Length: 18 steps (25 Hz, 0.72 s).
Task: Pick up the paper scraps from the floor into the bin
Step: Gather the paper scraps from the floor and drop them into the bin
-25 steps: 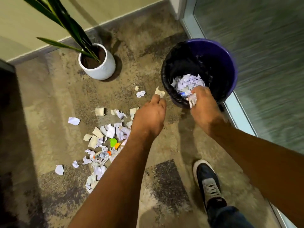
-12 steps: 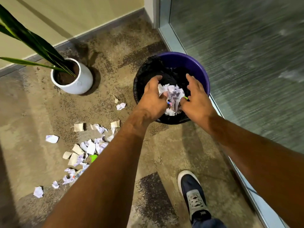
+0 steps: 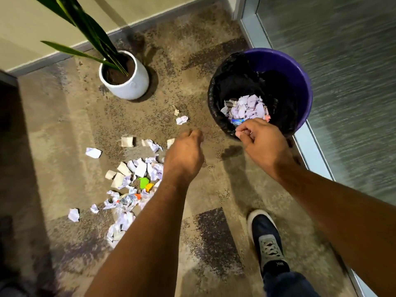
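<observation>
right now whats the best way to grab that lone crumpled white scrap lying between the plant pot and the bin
Pinch the crumpled white scrap across its raised, creased middle, coming straight down from above. It lies loose on the floor, apart from the main pile, so fingers likely fit on either side. The left hand looks nearer; whether it holds anything cannot be told.

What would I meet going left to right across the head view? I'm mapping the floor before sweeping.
Lone crumpled scrap → white plant pot → left hand → right hand → purple bin → glass door.
</observation>
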Tool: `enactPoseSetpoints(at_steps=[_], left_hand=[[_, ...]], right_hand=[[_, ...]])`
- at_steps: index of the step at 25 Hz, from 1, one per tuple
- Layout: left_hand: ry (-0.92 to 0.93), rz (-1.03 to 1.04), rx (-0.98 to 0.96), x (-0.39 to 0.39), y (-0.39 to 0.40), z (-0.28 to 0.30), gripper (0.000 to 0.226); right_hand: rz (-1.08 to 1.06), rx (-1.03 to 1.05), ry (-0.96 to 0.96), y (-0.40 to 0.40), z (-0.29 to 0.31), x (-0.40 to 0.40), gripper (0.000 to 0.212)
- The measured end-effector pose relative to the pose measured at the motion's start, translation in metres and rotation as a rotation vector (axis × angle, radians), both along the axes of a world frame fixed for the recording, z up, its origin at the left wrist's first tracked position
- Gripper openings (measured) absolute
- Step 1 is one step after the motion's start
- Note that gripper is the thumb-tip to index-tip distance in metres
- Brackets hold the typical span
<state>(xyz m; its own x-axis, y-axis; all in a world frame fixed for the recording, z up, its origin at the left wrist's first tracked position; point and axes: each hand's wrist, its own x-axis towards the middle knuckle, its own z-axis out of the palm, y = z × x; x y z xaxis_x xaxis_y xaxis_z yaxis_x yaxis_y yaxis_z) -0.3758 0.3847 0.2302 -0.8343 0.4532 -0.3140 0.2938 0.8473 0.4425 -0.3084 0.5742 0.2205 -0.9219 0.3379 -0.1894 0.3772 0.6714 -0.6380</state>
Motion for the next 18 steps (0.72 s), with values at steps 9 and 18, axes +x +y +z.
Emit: enactPoseSetpoints(at_steps=[9, 18], left_hand=[[0.017, 0.068, -0.283, 0.065, -0.168, -0.031, 0.039], [-0.234, 0.430, -0.346, 0.176, -0.318, -0.104, 0.074]], right_hand=[[0.301, 0.080, -0.199, -0.154, -0.027, 0.031, 0.021], [0.545, 0.156, -0.316, -0.287, -0.095, 0.087, 0.021]])
